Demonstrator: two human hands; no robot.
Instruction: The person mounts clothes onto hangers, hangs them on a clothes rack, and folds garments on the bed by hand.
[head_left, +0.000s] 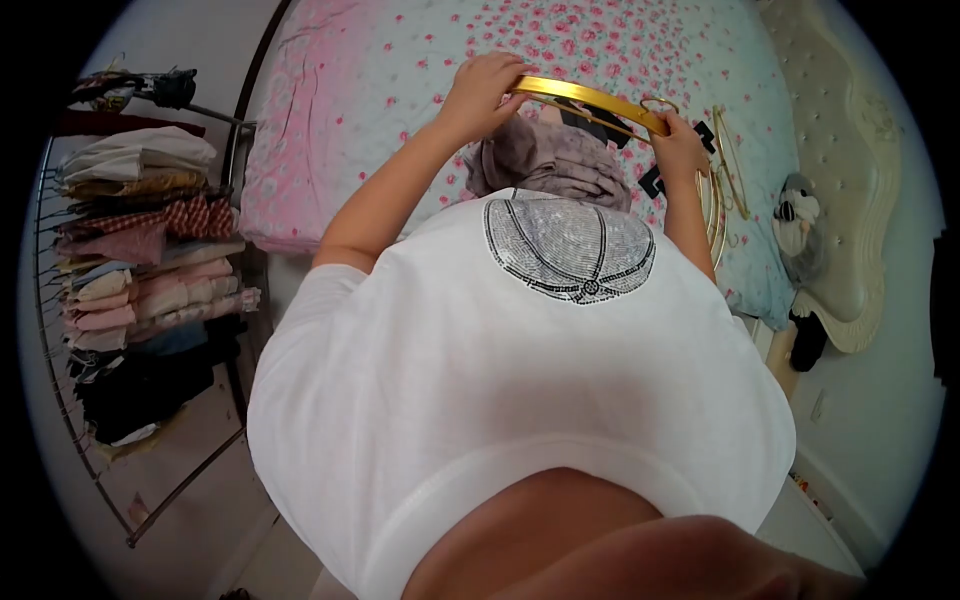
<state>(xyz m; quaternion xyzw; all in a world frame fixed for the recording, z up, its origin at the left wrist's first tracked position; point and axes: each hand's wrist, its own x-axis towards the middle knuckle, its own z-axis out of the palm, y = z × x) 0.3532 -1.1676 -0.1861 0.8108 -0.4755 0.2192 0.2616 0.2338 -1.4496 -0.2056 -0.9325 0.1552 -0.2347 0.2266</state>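
Observation:
A shiny gold hanger (pixel 590 98) is held up over the bed between my two hands. My left hand (pixel 484 92) is closed on its left end, and my right hand (pixel 680 145) grips the other end near the hook. Just below the hanger lies a crumpled grey-brown garment (pixel 560 165) on the bed, partly hidden by my white shirt. Black pieces (pixel 704 136) lie close to my right hand. More gold hangers (pixel 733 170) rest on the bed to the right of that hand.
The floral bed (pixel 400 60) spans the top. A rack rail (pixel 60 370) with many clothes (pixel 160 220) stands at the left. A tufted headboard (pixel 835 120) is at the right, beside a clear bag (pixel 797 225) of items.

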